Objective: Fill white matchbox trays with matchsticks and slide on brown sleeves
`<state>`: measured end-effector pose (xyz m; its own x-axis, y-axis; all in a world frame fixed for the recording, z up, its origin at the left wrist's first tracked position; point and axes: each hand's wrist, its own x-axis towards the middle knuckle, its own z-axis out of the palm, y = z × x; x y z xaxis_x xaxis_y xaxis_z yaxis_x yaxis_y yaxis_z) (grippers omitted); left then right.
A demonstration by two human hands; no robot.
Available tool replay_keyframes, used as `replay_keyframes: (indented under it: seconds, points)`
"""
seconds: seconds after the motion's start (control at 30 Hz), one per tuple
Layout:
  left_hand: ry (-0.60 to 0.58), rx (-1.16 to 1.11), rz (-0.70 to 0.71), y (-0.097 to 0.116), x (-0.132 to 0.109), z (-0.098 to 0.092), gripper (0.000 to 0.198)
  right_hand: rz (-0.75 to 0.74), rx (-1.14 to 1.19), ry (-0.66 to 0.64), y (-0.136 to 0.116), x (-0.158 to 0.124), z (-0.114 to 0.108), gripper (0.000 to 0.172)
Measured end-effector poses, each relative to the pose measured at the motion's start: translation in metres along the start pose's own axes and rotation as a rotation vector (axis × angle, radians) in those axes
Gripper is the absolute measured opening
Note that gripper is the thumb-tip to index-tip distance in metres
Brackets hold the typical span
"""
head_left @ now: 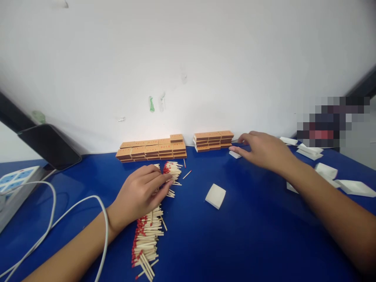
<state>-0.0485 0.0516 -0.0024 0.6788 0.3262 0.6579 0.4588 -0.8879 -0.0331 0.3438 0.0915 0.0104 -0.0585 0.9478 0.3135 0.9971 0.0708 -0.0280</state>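
Observation:
Loose red-tipped matches (147, 235) lie in a long heap on the blue table. My left hand (143, 188) rests over the upper part of this heap, thumb and fingers pinched together on some matches; the palm hides others. At the right end of a short stack of orange matchboxes (208, 136) is my right hand (261, 150), its thumb and fingers apart. Its thumb tip is beside a small white tray (235, 154); whether they touch, I cannot tell. Another white tray (216, 196) sits between the hands, nearer to me.
A longer row of stacked matchboxes (151, 149) stands along the white wall (188, 70). Several white trays (355, 187) lie at the right. On the left are a phone (49, 145), a power strip (20, 184) and a white cable (101, 203) looping across my left forearm.

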Motion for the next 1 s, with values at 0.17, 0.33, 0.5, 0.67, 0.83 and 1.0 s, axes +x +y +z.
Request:
replay_keyframes:
  seconds: [0.17, 0.33, 0.5, 0.67, 0.83, 1.0]
  points:
    - [-0.002, -0.009, -0.015, 0.0, 0.001, 0.0, 0.019, 0.114, -0.027, -0.19, 0.027, 0.008, 0.014, 0.062]
    - [0.004, -0.011, -0.009, 0.0, 0.0, 0.001, 0.017, 0.045, 0.038, -0.217, 0.012, 0.006, 0.015, 0.048]
    - [-0.014, -0.01, -0.021, 0.0, -0.002, 0.002, 0.016, -0.073, 0.098, -0.14, 0.004, 0.003, 0.012, 0.033]
    - [-0.017, -0.001, -0.011, 0.001, -0.002, 0.002, 0.015, -0.109, 0.126, -0.142, -0.002, 0.002, 0.015, 0.041]
    - [-0.029, -0.008, -0.024, 0.001, -0.002, 0.002, 0.016, 0.002, 0.123, -0.204, -0.019, -0.002, 0.012, 0.05]
    - [-0.041, -0.015, -0.024, 0.001, -0.003, 0.003, 0.014, 0.049, 0.248, -0.174, -0.019, -0.005, 0.011, 0.04]
